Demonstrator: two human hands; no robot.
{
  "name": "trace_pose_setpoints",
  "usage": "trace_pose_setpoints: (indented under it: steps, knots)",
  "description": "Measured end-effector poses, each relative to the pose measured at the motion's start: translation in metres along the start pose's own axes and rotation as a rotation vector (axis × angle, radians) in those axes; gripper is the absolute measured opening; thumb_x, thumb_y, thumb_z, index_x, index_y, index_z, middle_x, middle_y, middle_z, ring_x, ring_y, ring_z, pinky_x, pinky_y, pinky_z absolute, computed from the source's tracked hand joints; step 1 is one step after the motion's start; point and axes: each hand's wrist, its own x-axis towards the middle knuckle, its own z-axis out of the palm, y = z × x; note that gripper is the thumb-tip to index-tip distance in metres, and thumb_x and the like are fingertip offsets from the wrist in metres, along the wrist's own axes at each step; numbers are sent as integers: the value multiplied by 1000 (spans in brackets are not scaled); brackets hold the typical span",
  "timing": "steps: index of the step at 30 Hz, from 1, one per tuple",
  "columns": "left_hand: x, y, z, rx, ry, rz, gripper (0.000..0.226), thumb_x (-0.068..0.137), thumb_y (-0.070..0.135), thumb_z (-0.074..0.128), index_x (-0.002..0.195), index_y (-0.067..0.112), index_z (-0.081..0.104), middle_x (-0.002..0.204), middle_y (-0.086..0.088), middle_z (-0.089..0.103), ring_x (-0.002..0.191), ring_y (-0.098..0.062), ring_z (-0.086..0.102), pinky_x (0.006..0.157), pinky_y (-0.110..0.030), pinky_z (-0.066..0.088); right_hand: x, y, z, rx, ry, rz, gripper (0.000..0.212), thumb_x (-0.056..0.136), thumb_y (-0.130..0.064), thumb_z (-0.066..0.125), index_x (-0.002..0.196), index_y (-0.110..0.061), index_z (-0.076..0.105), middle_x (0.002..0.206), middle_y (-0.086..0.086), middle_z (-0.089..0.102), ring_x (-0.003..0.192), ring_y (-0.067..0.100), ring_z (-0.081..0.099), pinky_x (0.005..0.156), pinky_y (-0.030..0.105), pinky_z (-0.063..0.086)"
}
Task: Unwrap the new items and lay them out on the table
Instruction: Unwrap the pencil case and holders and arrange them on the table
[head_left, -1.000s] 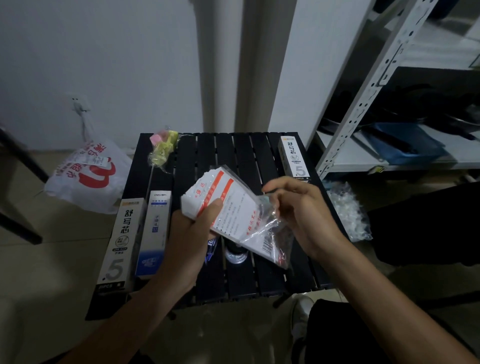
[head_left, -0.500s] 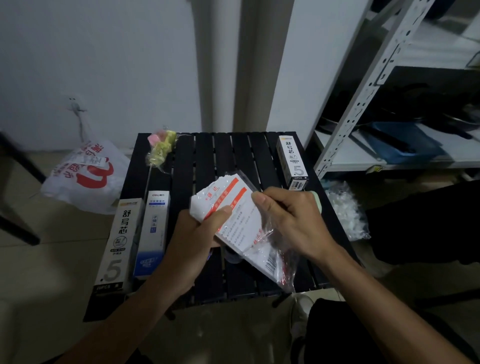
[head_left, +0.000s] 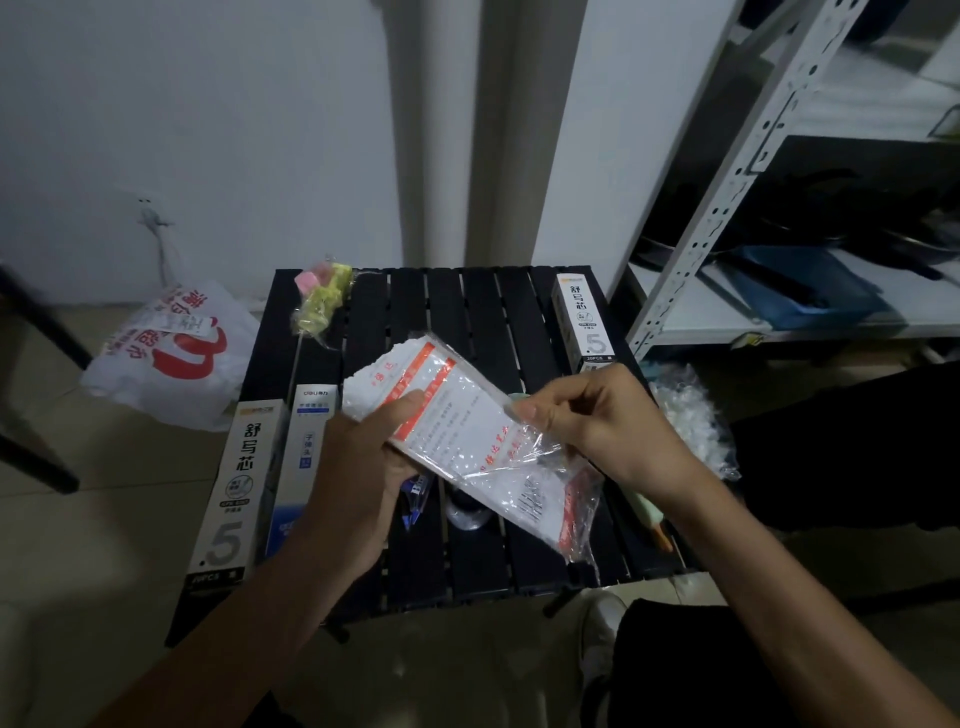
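A flat stack of white paper slips with red print (head_left: 462, 431) sits in a glossy, crinkled clear plastic sleeve (head_left: 576, 499), held above the black slatted table (head_left: 467, 312). The left hand (head_left: 358, 467) grips the stack, thumb on top. The right hand (head_left: 597, 421) pinches the sleeve's edge. A long white cardboard box (head_left: 236, 483) lies along the table's left edge.

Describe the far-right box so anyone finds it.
Find the black slatted table. At its far right corner, by the shelf post, lies a white box. Its twin lies at the left edge beside a blue-ended box; this one lies alone.
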Motion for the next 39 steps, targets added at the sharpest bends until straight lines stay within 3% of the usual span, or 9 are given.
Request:
trace_pose_setpoints:
  steps: [4,9,12,16,21,24,28,34,39]
  knots:
    - [4,3,0,12,66,12,22,101,4,53,118,1,67,97,2,81,95,-13,77,69,-25,60,-3,-2,2,-84,79,-7,28,96,-25,75,71,-13,74,52,-6,66,45,12,64,48,24,48]
    - [10,7,-1,-43,113,-63,23,99,8,57,99,17,78,106,-6,79,106,-24,74,84,-44,57,-10,-4,10,-263,155,-85,6,100,-22,69,99,-27,72,58,-12,62,49,2,56,54,18,42]
    - [13,13,-1,37,154,-17,19,98,10,61,115,10,70,102,-7,79,92,-20,78,67,-39,63,-20,-4,22,-473,31,-209,25,101,-50,61,125,-41,62,95,-11,55,79,3,59,71,21,52]
    - [16,15,-2,81,215,44,12,96,13,65,101,22,71,94,-3,81,84,-19,78,59,-34,60,-29,-4,38,-672,32,-309,49,93,-68,58,130,-36,62,131,0,36,115,15,51,88,38,60]
    - [15,16,-3,151,200,44,12,96,13,67,97,25,69,88,0,81,80,-19,79,57,-34,62,-28,-10,43,-942,201,-390,46,91,-69,62,118,-35,74,147,8,41,138,30,31,101,53,38]
    - [16,16,-4,194,188,34,13,97,13,65,96,25,70,86,1,80,79,-18,78,57,-36,62,-25,-11,45,-882,111,-465,40,89,-65,64,109,-31,71,137,-1,49,130,23,38,96,46,39]
    - [12,12,5,279,152,7,17,95,11,66,85,23,73,83,-2,80,78,-22,78,65,-47,65,-21,-11,51,-573,-154,-412,29,92,-47,75,93,-23,59,98,-16,54,88,2,48,77,32,50]
    - [14,10,8,359,165,-1,12,90,9,66,80,6,71,83,-17,77,78,-37,76,69,-66,59,-19,-13,56,-426,-169,-385,36,96,-27,75,76,-15,48,74,-9,49,69,10,47,63,30,43]
    - [22,20,-4,323,201,-53,9,91,4,66,86,8,72,75,-11,78,71,-29,77,54,-43,62,-27,-15,55,-696,-200,-633,14,103,-25,64,91,-19,60,90,-11,47,82,9,49,58,38,50]
